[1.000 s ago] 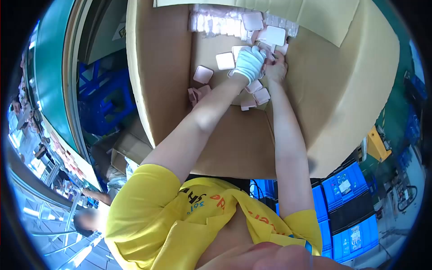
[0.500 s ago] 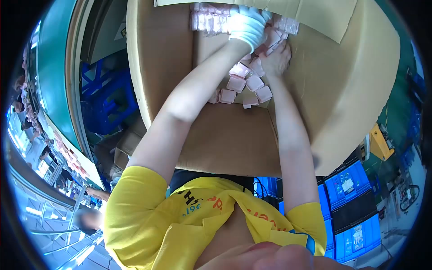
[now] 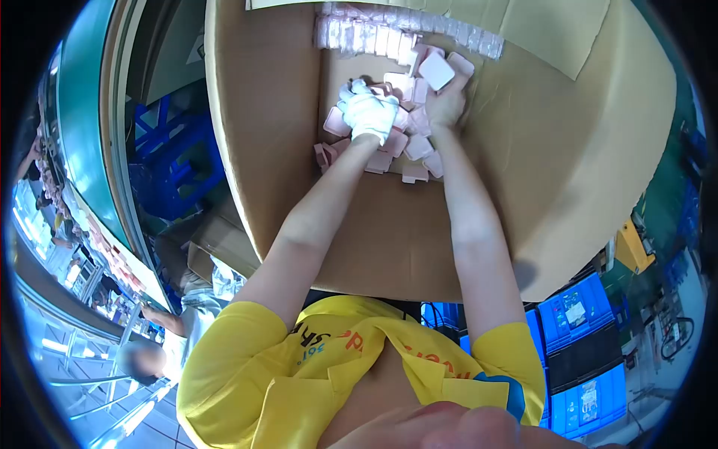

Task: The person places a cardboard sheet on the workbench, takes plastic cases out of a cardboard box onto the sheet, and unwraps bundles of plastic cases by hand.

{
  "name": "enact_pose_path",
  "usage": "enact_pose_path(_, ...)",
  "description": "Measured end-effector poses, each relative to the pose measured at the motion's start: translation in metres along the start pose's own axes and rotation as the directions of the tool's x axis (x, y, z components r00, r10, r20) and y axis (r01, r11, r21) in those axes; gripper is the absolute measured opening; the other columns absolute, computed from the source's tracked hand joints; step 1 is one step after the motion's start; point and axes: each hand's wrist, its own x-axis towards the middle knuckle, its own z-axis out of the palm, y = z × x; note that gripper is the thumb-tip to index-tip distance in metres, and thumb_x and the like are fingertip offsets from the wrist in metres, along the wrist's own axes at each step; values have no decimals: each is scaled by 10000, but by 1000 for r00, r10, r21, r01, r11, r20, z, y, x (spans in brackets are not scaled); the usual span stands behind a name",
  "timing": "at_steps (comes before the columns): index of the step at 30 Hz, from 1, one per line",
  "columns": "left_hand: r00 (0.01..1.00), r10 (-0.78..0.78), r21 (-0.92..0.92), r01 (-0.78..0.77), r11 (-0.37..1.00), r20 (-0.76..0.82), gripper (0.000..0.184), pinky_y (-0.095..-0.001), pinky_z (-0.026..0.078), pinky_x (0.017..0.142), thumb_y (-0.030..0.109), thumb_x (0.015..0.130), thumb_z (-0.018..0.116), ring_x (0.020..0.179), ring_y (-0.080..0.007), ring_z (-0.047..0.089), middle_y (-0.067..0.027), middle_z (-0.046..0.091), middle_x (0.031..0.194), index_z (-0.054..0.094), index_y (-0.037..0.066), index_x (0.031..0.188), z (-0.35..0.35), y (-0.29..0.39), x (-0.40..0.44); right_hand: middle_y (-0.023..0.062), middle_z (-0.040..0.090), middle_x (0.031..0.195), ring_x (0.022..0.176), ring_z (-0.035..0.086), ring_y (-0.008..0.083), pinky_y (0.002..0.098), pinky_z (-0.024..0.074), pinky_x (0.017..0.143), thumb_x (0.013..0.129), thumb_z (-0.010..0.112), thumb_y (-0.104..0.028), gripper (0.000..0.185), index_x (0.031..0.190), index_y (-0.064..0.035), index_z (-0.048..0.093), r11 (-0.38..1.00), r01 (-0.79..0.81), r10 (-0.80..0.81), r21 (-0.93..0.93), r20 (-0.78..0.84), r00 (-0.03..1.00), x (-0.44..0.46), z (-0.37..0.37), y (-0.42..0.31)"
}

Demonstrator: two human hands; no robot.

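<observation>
Both hands reach down into a large cardboard box (image 3: 389,254). My left hand (image 3: 369,112), in a white glove, is over loose pink pieces (image 3: 336,121) on the box floor; its fingers are bent and what they hold, if anything, is hard to see. My bare right hand (image 3: 446,107) is at the right of the heap, its fingers curled beside a pale square piece (image 3: 437,71) and another pink piece (image 3: 461,64). A row of clear-wrapped pieces (image 3: 366,36) lines the far wall. More pink pieces lie between and below the hands.
Blue crates (image 3: 574,313) are stacked at the lower right, near a yellow object (image 3: 633,247). At the left are a green-edged work surface (image 3: 90,112), a blue plastic stool (image 3: 176,161) and smaller cardboard (image 3: 221,239). Another person (image 3: 161,352) is at the lower left.
My left hand has moved from the far wall back toward the left and nearer, uncovering the wrapped row. My right hand has shifted slightly left. Some loose pieces lie differently.
</observation>
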Motion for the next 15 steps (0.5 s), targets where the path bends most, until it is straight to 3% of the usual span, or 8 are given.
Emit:
enact_pose_path(2,996,13,-29,-11,1000,87,634,-452,349,932,375,625,662,1071,-361,433,-217,403,1215,461,74,1146,4,7,11,249,416,1211,1162,369,404,438,371,916,599,741,-184,710,1183,-101,347,965,-188,212,-183,121,970,-19,-3,6)
enact_pose_path(3,984,32,-57,-23,998,176,674,-451,335,951,410,626,660,1113,-373,401,-234,360,1254,447,77,1172,6,11,16,249,416,1211,1162,369,404,438,371,916,599,741,-184,710,1183,-101,347,965,-185,211,-186,127,969,-26,-4,9)
enact_pose_path(5,965,53,-87,-32,996,258,713,-450,321,970,445,628,657,1155,-386,370,-250,317,1293,432,81,1198,8,24,20,269,361,1221,1155,356,407,434,369,919,591,737,-165,749,1218,-139,328,995,78,-87,-67,-139,986,-33,-5,17)
enact_pose_path(6,948,-16,-148,67,987,318,769,-449,311,982,493,610,661,1164,-404,360,-250,300,1309,421,91,1220,8,37,18,278,333,1226,1152,349,408,432,368,921,587,734,-156,771,1236,-158,319,975,219,-221,-37,-278,935,-36,-8,10)
enact_pose_path(10,866,-231,-238,362,901,443,896,-449,292,1001,585,560,673,1180,-422,346,-244,265,1337,390,115,1268,3,75,26,263,207,1321,1208,267,430,436,355,950,578,704,-87,796,1268,-188,321,941,234,-259,-244,-75,963,-3,-29,-25)
enact_pose_path(15,744,-510,-231,638,735,432,938,-459,321,989,556,531,702,1212,-432,281,-226,229,1356,353,154,1304,-6,100,25,248,249,1307,1219,261,422,423,319,997,563,735,-128,850,1299,-287,342,903,119,-121,-413,21,992,2,-21,-4)
